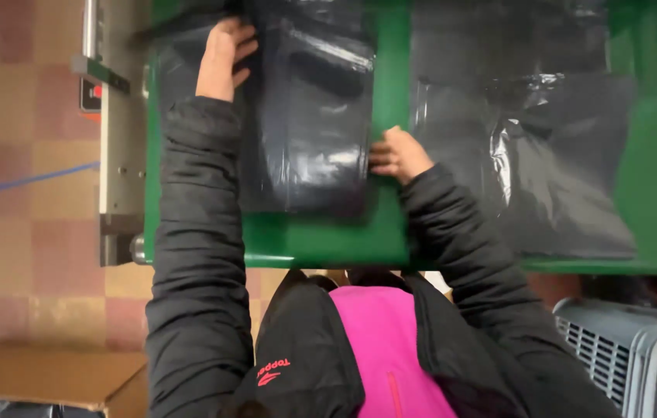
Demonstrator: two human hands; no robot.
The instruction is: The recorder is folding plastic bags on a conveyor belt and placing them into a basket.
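Green and glossy, the table (pixel 320 240) fills the upper part of the view, with checkered pink and tan floor (pixel 26 193) showing to its left. Your left hand (pixel 222 60) lies flat near the far left of the table, fingers spread loosely and pressing down on the top left corner of a stack of black plastic bags (pixel 309 116). Your right hand (pixel 396 155) sits at the stack's near right corner, fingers curled narrow against the edge of the plastic; you can't tell from here whether it pinches a layer or only pushes on it. That stack lies on the left half of the table, between your 2 hands, shiny and smooth. Further right, well apart from both hands, a looser, crumpled pile of black bags (pixel 553 155) spreads over the right half of the table. Grey metal machine housing (pixel 119 116) stands just beside the table's left edge. Below right, a grey slatted crate (pixel 622 348) sits near your right sleeve, and a cardboard box (pixel 49 375) rests on the floor at lower left.
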